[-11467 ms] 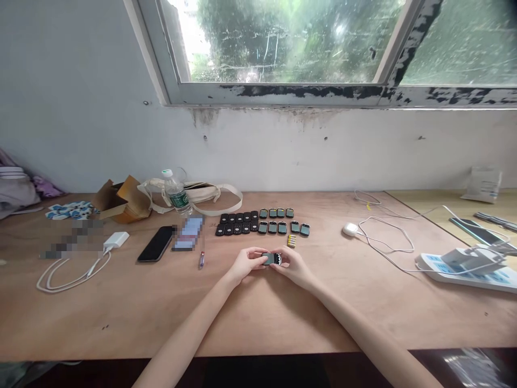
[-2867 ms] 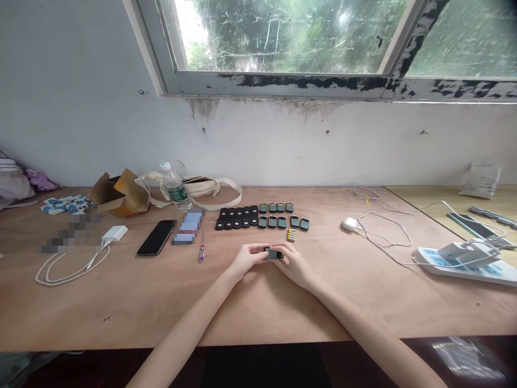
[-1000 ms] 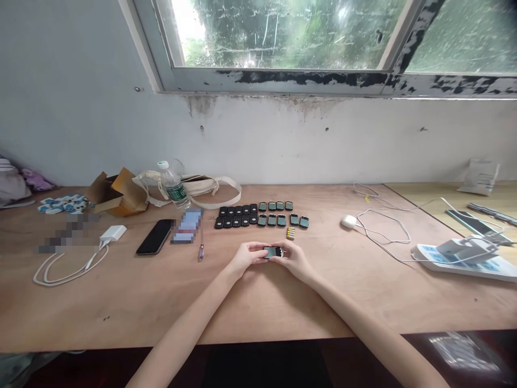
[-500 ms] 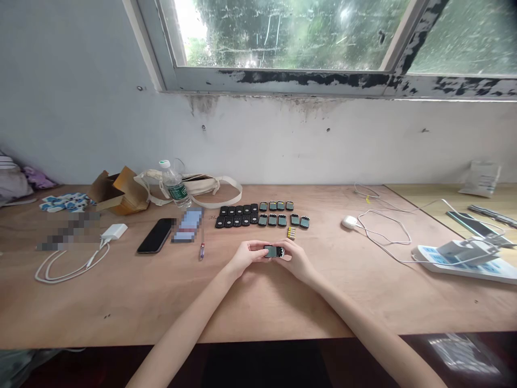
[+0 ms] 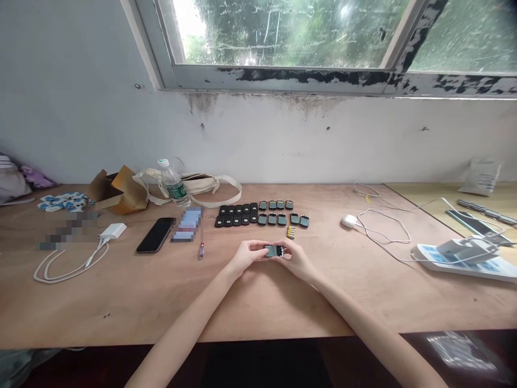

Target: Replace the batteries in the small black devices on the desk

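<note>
Between both hands is a small dark device with a grey screen [image 5: 272, 251]. My left hand [image 5: 247, 255] grips its left end, the thumb lying at the screen's edge. At the device's right end, near its dark and white part, the fingers of my right hand [image 5: 295, 258] are closed on it. Several similar screened devices [image 5: 272, 219] lie in two rows beyond the hands. To their left sit several black oval pieces [image 5: 236, 220] in two rows. Some small yellow batteries [image 5: 291, 232] lie just beyond my right hand.
A small screwdriver [image 5: 201, 250], a black phone [image 5: 154, 235] and a bottle [image 5: 174, 186] are on the left. Further left are a cardboard box [image 5: 121, 196] and a white charger [image 5: 113, 231]. On the right lie a white cable [image 5: 388, 234] and a power strip [image 5: 452, 264].
</note>
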Motion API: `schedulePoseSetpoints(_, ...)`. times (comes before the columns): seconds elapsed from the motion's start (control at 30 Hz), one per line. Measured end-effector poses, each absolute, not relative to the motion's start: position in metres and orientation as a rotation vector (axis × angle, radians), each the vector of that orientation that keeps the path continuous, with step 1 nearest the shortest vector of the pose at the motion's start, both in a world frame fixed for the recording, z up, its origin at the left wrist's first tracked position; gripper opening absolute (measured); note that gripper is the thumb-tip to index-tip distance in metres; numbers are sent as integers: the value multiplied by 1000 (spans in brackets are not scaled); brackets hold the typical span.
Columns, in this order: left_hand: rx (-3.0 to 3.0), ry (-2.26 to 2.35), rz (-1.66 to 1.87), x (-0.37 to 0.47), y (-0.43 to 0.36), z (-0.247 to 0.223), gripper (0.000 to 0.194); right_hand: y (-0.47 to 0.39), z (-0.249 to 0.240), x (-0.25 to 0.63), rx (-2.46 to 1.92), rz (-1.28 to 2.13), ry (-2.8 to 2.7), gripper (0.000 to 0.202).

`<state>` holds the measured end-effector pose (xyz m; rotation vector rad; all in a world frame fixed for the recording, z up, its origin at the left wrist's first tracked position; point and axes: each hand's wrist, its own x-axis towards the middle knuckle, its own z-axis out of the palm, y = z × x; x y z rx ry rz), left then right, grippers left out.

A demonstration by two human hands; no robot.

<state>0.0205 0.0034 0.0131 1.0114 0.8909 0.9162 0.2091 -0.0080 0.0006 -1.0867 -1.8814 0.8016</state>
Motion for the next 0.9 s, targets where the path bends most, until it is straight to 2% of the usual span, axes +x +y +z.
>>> schedulePoseSetpoints(0.9, 960, 927, 851, 18, 5, 13, 47, -13, 9, 212, -1191, 791, -2097, 23)
